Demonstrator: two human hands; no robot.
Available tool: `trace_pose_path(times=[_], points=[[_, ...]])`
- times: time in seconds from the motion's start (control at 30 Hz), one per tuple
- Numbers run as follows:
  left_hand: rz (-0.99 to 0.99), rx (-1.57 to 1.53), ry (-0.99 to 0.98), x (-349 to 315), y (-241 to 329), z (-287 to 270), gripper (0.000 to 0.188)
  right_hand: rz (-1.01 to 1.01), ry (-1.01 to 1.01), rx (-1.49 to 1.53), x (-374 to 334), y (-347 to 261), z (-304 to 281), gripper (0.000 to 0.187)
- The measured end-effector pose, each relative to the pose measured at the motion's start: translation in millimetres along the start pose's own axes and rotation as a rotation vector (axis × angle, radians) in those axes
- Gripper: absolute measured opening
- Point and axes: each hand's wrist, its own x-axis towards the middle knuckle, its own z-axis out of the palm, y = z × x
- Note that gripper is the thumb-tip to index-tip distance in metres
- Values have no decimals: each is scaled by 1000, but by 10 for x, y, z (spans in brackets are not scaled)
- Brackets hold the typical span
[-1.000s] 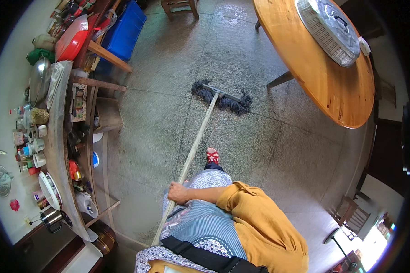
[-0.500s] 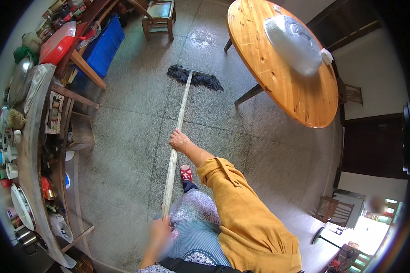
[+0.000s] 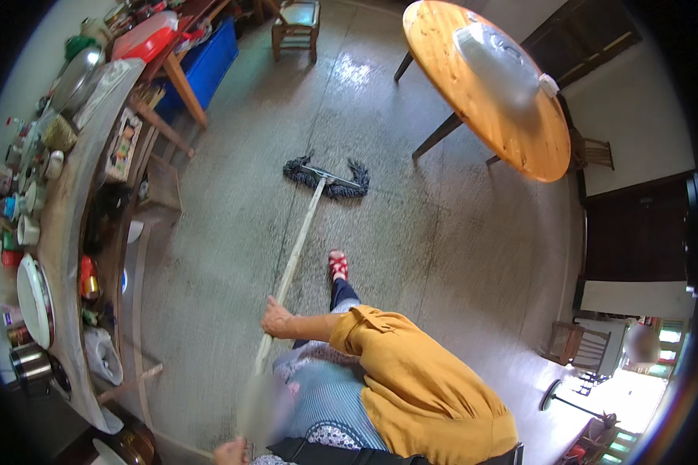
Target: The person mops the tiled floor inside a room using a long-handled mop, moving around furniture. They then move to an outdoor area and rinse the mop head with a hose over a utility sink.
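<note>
A mop with a pale wooden handle (image 3: 300, 249) slants across the floor in front of me. Its dark, stringy mop head (image 3: 343, 188) lies on the tiles, strands curling away from me at both ends. My right hand (image 3: 276, 317) is closed round the lower middle of the handle. At the bottom edge my left hand (image 3: 231, 452) is wrapped about the near end, partly cut off by the frame. The handle is smeared between the two hands. A foot in a red patterned shoe (image 3: 338, 264) stands right of the handle.
A round wooden table (image 3: 512, 147) with a translucent dome cover stands at the far right. A small chair (image 3: 296, 35) is at the back. Along the left runs a cluttered wooden counter (image 3: 66, 232), a blue crate (image 3: 205, 74) beyond it. Another chair (image 3: 578, 347) stands right.
The mop head has come back toward me, and its end strands now trail forward. Both hands have drawn down and left with the handle. The view has shifted slightly.
</note>
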Motion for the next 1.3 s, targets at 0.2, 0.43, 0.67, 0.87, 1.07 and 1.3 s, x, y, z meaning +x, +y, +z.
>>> trace_pose_path(times=[0.2, 0.43, 0.67, 0.87, 1.07, 1.3], points=[[-192, -34, 636, -845, -401, -1070, 49, -260, -93, 348, 190, -1501, -661, 15], [132, 419, 848, -616, -420, -1402, 41, -135, 249, 514, 59, -1511, -457, 11], [482, 475, 717, -105, 814, -767, 44, 142, 213, 435, -761, -203, -552, 8], [675, 481, 485, 485, 1784, 729, 43, 491, 212, 427, -2230, 1268, -141, 12], [821, 327, -38, 393, 2000, 2631, 33, 727, 36, 218, -3920, 2235, 378, 16], [580, 410, -454, -57, 1815, 3206, 35, 847, 115, 78, -4642, 2015, 809, 5]])
